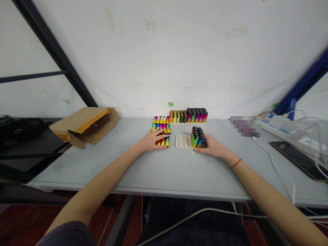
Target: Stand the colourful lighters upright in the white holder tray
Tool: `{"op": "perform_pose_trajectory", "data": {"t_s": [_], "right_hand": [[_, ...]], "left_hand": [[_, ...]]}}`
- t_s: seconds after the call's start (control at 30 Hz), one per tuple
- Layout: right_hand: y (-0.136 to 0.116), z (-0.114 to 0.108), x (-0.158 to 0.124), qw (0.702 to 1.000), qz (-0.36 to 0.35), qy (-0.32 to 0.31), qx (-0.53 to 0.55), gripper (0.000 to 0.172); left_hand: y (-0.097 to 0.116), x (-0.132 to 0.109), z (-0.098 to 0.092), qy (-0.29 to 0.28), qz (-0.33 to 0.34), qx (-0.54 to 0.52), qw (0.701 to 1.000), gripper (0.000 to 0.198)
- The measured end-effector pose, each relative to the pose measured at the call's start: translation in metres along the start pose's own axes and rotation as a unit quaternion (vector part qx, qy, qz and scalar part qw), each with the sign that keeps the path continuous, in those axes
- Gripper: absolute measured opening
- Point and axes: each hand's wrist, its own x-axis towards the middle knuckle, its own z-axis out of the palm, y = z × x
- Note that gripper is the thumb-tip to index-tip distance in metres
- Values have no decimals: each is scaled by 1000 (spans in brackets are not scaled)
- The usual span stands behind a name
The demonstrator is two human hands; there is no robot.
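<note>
My left hand lies with spread fingers over rows of colourful lighters lying on the table, touching them. My right hand grips the right end of a white tray with round holes, its thumb at the front edge and its other fingers partly hidden behind the lighters. Several upright lighters with black tops fill the tray's right part. The holes on its left part are bare.
Against the wall stand a tray of upright purple-toned lighters and a group of yellow and dark ones. An open paper bag lies left. To the right are a phone, a power strip and white cables.
</note>
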Motion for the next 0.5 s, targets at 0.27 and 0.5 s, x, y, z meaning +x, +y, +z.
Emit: {"op": "perform_pose_trajectory", "data": {"t_s": [0.27, 0.5], "right_hand": [[-2, -2, 0, 1000, 5, -11, 20, 78], [-2, -3, 0, 1000, 14, -15, 16, 77]], "left_hand": [[0, 3, -2, 11, 34, 12, 999, 62], [3, 3, -5, 20, 24, 25, 999, 63]]}}
